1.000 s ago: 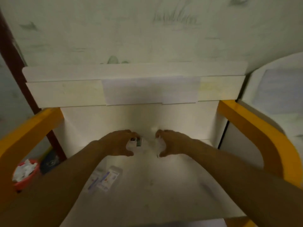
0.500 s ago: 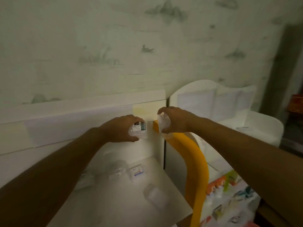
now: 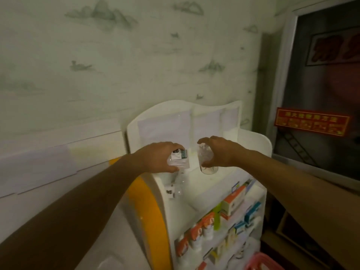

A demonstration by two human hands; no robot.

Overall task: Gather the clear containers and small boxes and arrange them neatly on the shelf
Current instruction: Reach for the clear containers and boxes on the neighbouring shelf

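- Gripping a small clear box (image 3: 178,160) with a dark-and-white label, held in the left hand (image 3: 155,159) from above, fingers curled over its top and thumb under its lower edge, hanging just above the top shelf (image 3: 191,182) of a white rack.
- Holding a clear cup (image 3: 206,160) upright in the right hand (image 3: 218,151), fingers curled round its far side and thumb near its lower part; base hanging close over the top shelf, contact impossible to tell.
- Sitting just beside each other, box and cup, a narrow gap between them, both in front of the rack's curved white back panel (image 3: 181,121).
- Lying on the top shelf below the box, another small clear container (image 3: 174,189) with a dark label, blurred.
- Standing on the lower tiers of the rack, rows of coloured boxes (image 3: 231,203), orange, green and blue, with small white bottles (image 3: 207,229) among them.
- Curving up just left of the rack, an orange rail (image 3: 145,209) edging a white table (image 3: 116,248).
- Showing at the bottom right, the edge of a pink basket (image 3: 262,263).
- Hanging on a dark door at right, a red sign (image 3: 311,121) with yellow lettering.
- Spreading behind everything, pale wallpaper (image 3: 116,55) with faint grey mountain shapes.
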